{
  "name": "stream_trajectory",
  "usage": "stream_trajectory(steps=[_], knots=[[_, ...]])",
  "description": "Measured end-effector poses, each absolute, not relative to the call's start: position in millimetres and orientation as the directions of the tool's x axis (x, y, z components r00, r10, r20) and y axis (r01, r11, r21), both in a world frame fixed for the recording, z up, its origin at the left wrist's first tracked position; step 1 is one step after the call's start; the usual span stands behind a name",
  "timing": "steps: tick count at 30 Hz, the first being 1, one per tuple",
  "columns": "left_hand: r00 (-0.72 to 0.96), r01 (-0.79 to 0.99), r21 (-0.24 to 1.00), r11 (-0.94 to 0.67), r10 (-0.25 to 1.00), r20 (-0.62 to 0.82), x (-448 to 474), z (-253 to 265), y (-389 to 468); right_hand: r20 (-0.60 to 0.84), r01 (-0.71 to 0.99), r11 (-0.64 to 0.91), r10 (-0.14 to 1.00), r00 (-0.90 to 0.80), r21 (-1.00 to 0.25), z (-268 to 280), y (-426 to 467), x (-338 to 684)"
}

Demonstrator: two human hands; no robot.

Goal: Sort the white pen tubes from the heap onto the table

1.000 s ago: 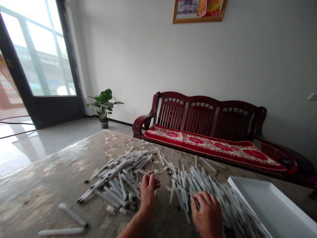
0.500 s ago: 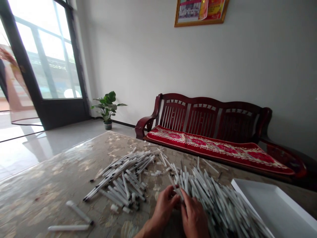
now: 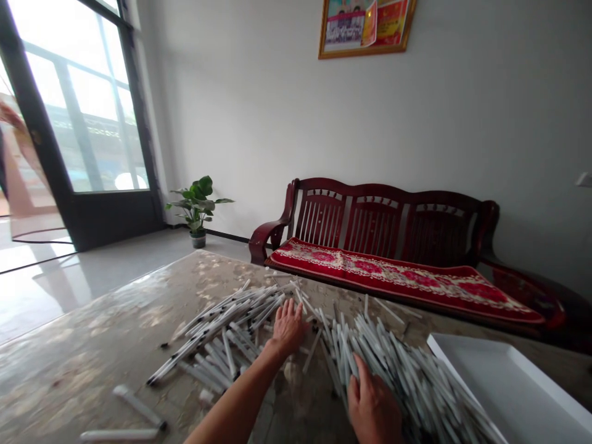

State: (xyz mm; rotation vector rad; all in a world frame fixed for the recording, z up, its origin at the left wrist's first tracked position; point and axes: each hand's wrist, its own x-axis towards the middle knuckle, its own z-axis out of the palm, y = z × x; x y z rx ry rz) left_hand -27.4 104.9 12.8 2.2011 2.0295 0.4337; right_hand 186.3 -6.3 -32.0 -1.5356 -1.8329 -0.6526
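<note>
My left hand (image 3: 289,325) reaches forward with its fingers spread, above the small white pieces between the two piles; it holds nothing visible. My right hand (image 3: 374,399) is at the near left edge of a large pile of whitish pen barrels (image 3: 398,351). Its index finger and thumb are a little apart and touch the barrels; the other fingers are hidden. One loose pen barrel (image 3: 312,351) lies between my hands. Left of my left forearm is a second pile of pens with black ends (image 3: 215,327).
A shallow white tray (image 3: 504,370) sits at the right of the patterned table (image 3: 87,345). Two separate pens (image 3: 139,407) lie near left. Beyond the table stand a dark red wooden bench (image 3: 351,216) with a red cover and a potted plant (image 3: 198,206).
My hands were together around a pen barrel; now they are apart. The left has moved forward and left, the right towards the barrel pile. A loose barrel lies between them.
</note>
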Motion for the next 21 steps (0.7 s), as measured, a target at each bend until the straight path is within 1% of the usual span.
stream_trajectory(steps=[3,8,15,18,19,21], knots=[[0.035,0.955,0.288,-0.07,0.992,0.123,-27,5,112,0.717,0.98,0.198,0.687,-0.118,-0.029,-38,-5,189],[0.064,0.946,0.304,-0.109,0.986,0.155,-19,5,112,0.669,0.981,0.183,0.737,-0.096,-0.06,-40,-6,185],[0.116,0.936,0.321,-0.143,0.988,0.101,-23,12,98,0.548,0.99,0.125,0.833,-0.072,-0.06,-27,-13,184],[0.136,0.933,0.325,-0.155,0.987,0.081,-31,13,83,0.536,0.979,0.163,0.841,-0.074,-0.12,-10,-19,185],[0.144,0.932,0.326,-0.161,0.987,0.075,-34,14,77,0.521,0.966,0.201,0.849,-0.09,-0.162,-2,-21,183],[0.159,0.929,0.329,-0.171,0.985,0.062,-40,15,65,0.436,0.906,0.323,0.881,-0.183,-0.272,11,-26,178]])
